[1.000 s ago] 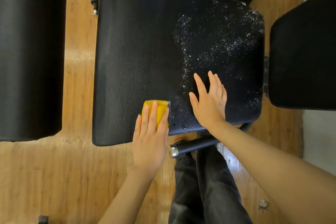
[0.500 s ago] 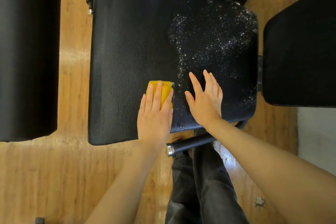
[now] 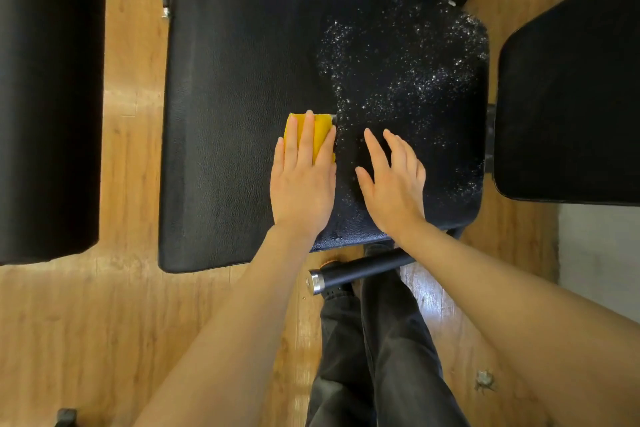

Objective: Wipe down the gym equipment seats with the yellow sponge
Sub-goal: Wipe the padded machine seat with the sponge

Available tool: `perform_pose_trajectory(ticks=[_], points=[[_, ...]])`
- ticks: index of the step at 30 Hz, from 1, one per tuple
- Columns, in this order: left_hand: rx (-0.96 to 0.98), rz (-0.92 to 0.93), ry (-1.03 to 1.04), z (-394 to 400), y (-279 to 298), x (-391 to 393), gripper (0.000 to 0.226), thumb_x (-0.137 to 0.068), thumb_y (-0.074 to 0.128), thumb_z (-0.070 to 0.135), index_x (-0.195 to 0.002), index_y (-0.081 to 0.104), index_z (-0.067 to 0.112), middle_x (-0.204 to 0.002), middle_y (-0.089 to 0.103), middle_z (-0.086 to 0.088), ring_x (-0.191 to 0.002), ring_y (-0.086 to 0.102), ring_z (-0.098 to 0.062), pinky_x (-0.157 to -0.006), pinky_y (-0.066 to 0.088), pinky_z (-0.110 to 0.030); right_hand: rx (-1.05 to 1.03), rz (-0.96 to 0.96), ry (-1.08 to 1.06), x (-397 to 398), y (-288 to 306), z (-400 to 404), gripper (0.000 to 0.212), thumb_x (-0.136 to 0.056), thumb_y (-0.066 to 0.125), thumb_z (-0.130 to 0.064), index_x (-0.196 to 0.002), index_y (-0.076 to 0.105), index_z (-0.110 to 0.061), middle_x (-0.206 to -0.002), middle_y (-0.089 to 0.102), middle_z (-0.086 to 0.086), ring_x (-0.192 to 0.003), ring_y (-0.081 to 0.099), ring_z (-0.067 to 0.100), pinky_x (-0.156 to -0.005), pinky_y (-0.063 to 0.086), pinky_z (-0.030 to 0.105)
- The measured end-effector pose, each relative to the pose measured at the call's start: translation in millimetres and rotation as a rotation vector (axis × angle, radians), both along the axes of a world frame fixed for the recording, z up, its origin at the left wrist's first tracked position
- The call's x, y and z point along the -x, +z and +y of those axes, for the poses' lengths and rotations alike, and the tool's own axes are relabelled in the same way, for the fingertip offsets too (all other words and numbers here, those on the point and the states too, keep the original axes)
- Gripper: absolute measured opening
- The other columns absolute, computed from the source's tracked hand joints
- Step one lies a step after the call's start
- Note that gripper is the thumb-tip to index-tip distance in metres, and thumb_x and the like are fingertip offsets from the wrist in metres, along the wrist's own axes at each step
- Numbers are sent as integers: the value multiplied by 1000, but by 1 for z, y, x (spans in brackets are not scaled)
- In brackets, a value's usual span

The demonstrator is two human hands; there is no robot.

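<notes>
centre black seat [image 3: 242, 97] runs from the near edge by the person's legs to the top of frame. wood floor [image 3: 131, 149] shows as a strip between it and the left pad [image 3: 48, 97]; the right pad [image 3: 571, 97] sits just beside its right edge. white droplets [image 3: 408, 73] cover the seat's right half; the left half is bare, open surface. left hand [image 3: 303, 180]: fingers extended, close together, pressed flat on top of the yellow sponge [image 3: 320, 130], which lies on the seat at the border of the droplets. right hand [image 3: 393, 184]: fingers slightly spread, flat on the seat, holding nothing, near the near edge.
</notes>
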State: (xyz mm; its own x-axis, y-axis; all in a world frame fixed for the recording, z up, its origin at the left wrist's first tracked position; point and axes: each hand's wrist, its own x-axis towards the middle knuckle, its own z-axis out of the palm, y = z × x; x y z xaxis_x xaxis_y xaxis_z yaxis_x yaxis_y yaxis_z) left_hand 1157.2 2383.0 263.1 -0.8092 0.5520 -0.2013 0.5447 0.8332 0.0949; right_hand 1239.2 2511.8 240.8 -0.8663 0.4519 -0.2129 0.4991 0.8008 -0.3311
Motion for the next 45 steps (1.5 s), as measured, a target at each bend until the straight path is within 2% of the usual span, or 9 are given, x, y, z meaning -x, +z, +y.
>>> perform_pose_trajectory(ticks=[7,17,22,26,28,30,34,39,45], points=[[100,-97,-135,-68,4,-107,68,-93,55,32,-151,20,23,-160,10,-9,-148,5,-30,-118,17,-46,3,48,-7,-6,0,11,55,-96,45,-32,-147,29,-17,-152,29,9,-140,25,25,-111,25,46],[14,-22,-69,25,2,17,53,-100,37,36,-150,24,25,-160,9,-9,-148,4,-30,-120,12,-43,10,-33,-43,-11,-5,22,53,-97,43,-35,-147,29,-25,-156,21,12,-144,15,28,-113,17,48],[-26,-35,-138,-4,3,-39,53,-97,46,31,-147,32,21,-159,16,-9,-148,8,-30,-120,17,-43,31,-48,-39,-12,-3,24,52,-97,42,-36,-147,31,-25,-155,22,12,-144,16,28,-113,19,48],[82,-128,-344,-51,4,-87,86,-75,76,14,-147,31,18,-157,23,-9,-147,10,-29,-119,11,-43,50,-90,-18,-11,1,28,52,-97,42,-37,-147,30,-25,-156,21,12,-144,16,29,-113,20,48],[110,-142,-417,-50,5,-73,89,-74,75,16,-149,28,20,-158,20,-8,-147,11,-29,-116,11,-42,63,-107,-3,-10,3,32,52,-97,43,-37,-147,30,-26,-156,21,11,-144,16,28,-113,20,48],[99,-117,-450,-35,5,-50,77,-84,64,19,-150,26,21,-159,18,-7,-147,11,-29,-117,11,-41,75,-103,3,-10,5,37,51,-97,44,-36,-146,33,-27,-155,23,11,-142,18,29,-112,22,48],[60,-84,-308,8,4,4,56,-94,39,19,-148,28,19,-158,21,-9,-147,9,-30,-119,13,-40,76,-88,13,-7,10,44,46,-95,48,-33,-140,43,-26,-147,35,12,-135,29,30,-106,31,49],[-54,-117,-152,39,6,40,62,-86,62,9,-144,39,18,-156,27,-8,-145,20,-30,-111,23,-37,89,-52,8,3,14,60,40,-92,54,-28,-131,53,-21,-133,48,10,-122,44,29,-99,40,47],[-234,-107,-77,50,20,65,56,-89,56,12,-143,41,16,-157,23,-12,-146,17,-32,-109,37,-50,166,23,-65,23,14,70,42,-92,54,-27,-132,52,-17,-122,54,5,-115,47,23,-96,44,44]])
